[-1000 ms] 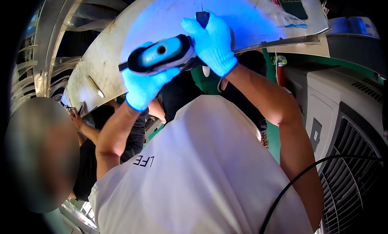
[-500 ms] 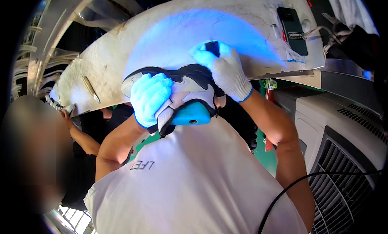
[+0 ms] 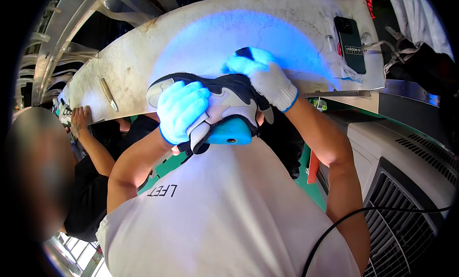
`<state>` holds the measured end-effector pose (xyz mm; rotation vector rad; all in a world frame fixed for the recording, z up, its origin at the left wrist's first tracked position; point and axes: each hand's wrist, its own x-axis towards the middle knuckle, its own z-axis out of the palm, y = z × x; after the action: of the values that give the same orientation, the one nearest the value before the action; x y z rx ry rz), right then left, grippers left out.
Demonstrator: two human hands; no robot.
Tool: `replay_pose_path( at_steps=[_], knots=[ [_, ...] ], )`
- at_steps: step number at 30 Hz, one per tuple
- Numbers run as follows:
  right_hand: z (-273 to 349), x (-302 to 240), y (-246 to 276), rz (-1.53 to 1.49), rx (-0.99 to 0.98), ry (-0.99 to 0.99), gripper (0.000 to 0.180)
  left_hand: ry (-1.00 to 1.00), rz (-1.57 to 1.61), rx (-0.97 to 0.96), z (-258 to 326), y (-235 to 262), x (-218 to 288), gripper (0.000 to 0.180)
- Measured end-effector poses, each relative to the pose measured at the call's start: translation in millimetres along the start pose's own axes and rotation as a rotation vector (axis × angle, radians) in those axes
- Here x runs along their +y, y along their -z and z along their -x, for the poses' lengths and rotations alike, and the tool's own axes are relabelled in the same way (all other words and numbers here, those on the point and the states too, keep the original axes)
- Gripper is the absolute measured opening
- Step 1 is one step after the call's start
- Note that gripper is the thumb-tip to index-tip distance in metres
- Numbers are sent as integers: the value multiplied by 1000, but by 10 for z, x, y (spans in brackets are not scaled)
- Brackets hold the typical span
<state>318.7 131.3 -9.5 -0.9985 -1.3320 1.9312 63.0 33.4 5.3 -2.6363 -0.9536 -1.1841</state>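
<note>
A grey, black and pale pink sneaker [image 3: 227, 99] lies on its side against the near edge of the table, with a bright blue shoe last [image 3: 229, 133] filling its opening. My gloved left hand [image 3: 184, 109] is wrapped over the sneaker's side, its fingers lit blue. Just beyond the black sole, my gloved right hand [image 3: 263, 76] has its fingers closed round a small dark block [image 3: 245, 52]. Most of that block is hidden by the fingers, and motion smears the fingertips a little. Whether it touches the sole, I cannot tell.
Blue light falls on the worn pale table [image 3: 134, 61]. A wooden-handled knife [image 3: 108, 94] lies to the left, a dark phone [image 3: 350, 45] to the right. At far left a co-worker's hand [image 3: 79, 121] rests near another shoe [image 3: 65, 115]. A large vented machine [image 3: 406, 171] stands at right.
My right hand has shifted slightly, and the dark block now shows less and more tilted. The co-worker's hand has opened out on the table edge. The whole view has shifted a little.
</note>
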Motion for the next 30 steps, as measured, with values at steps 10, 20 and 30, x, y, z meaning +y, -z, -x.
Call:
replay_pose_path(
  at_steps=[10, 20, 30],
  knots=[
    [-254, -264, -163, 218, -243, -77, 41, 34, 90, 24, -125, -24, 3, 43],
    [-453, -552, -630, 782, -451, -8, 40, -29, -68, 118, 34, 65, 114, 32],
    [-658, -408, 318, 1405, 406, 264, 62, 156, 114, 124, -89, 174, 145, 44]
  ],
)
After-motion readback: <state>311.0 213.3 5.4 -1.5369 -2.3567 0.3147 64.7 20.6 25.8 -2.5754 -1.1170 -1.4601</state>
